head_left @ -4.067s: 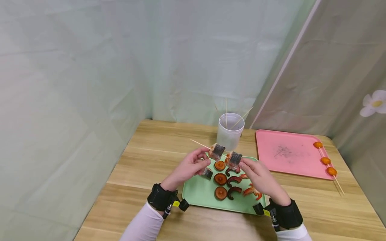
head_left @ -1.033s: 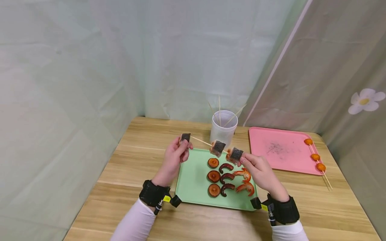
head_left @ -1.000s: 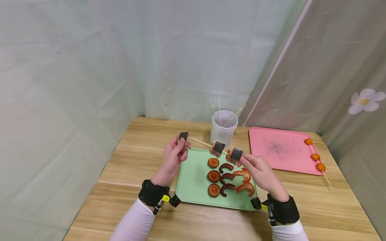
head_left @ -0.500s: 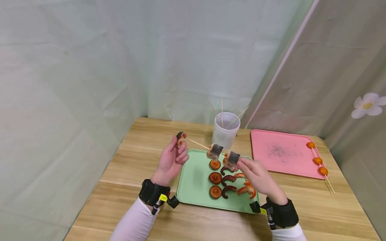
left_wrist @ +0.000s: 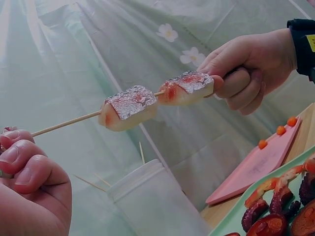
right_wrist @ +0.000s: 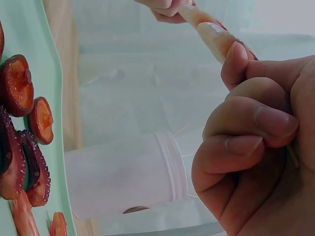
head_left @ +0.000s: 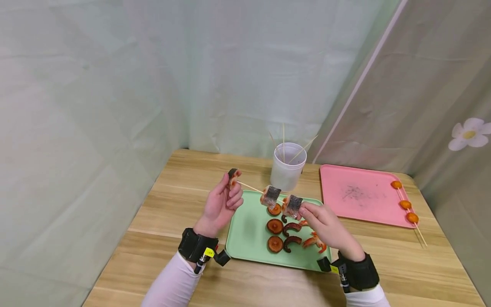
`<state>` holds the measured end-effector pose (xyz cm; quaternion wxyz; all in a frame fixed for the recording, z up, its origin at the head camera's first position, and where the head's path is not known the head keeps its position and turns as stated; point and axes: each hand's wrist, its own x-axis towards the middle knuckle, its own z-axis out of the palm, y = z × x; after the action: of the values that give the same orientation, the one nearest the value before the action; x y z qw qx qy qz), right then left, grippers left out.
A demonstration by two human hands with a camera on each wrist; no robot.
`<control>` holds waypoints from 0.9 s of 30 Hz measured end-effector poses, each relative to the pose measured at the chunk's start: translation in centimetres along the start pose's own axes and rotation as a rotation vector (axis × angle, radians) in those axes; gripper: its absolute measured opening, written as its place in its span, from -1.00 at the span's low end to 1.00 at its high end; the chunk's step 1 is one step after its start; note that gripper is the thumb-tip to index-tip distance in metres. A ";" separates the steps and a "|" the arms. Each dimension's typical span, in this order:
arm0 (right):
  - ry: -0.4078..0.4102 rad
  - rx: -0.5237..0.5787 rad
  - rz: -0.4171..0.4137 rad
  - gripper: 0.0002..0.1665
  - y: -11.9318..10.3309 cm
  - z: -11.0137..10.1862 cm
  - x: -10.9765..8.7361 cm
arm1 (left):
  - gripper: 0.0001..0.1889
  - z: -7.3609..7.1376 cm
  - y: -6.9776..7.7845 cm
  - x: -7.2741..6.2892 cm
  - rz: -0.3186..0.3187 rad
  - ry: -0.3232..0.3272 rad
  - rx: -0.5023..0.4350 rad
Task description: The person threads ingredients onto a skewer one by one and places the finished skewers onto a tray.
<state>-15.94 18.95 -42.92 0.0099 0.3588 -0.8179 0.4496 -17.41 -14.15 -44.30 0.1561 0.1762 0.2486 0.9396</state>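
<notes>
In the head view my left hand (head_left: 218, 209) pinches a dark-skinned fish chunk (head_left: 233, 175) between thumb and fingers. The thin tip of a wooden skewer (head_left: 250, 186) comes right up to that chunk. Two more fish chunks sit threaded on the skewer: one (head_left: 271, 196) partway along and another (head_left: 292, 206) close to my right hand (head_left: 326, 224). That hand grips the skewer's lower end, with thumb and forefinger against the near chunk. In the left wrist view the skewer (left_wrist: 69, 123) runs into the curled left fingers, which mostly hide the third chunk.
Below the hands lies a green tray (head_left: 243, 238) with mushrooms (head_left: 275, 226), octopus tentacles (head_left: 293, 243) and shrimp (head_left: 315, 241). Behind it stands a white bucket (head_left: 285, 175) of skewers. A pink tray (head_left: 360, 209) at right bears a skewer of orange balls (head_left: 405, 204).
My left hand has moved left from the skewer, taking along the third fish chunk. It has turned the chunk in its fingers and brought it to the skewer's tip. The right hand keeps its grip.
</notes>
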 end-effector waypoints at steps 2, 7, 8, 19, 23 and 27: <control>-0.001 -0.001 0.014 -0.63 0.0 0.0 -0.2 | -0.58 -0.1 0.0 -0.1 -0.009 0.010 0.005; 0.004 -0.029 0.039 -0.65 0.1 -0.1 -0.2 | -0.57 -0.3 0.0 -0.1 -0.011 0.019 0.030; 0.008 -0.035 0.039 -0.65 0.2 -0.2 -0.2 | -0.57 -0.3 0.0 0.0 -0.009 0.019 0.033; 0.019 -0.013 -0.013 -0.62 0.1 -0.3 0.0 | -0.59 -0.2 0.0 0.2 -0.006 0.041 0.047; 0.016 -0.003 -0.017 -0.62 -0.2 -0.2 0.1 | -0.59 -0.2 0.0 0.1 -0.011 0.056 0.071; 0.008 -0.002 0.006 -0.63 -0.2 -0.2 0.0 | -0.57 -0.2 0.0 0.1 -0.007 0.062 0.120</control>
<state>-15.88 18.98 -42.62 0.0122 0.3544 -0.8195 0.4503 -17.60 -14.20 -44.39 0.1408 0.1551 0.3100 0.9274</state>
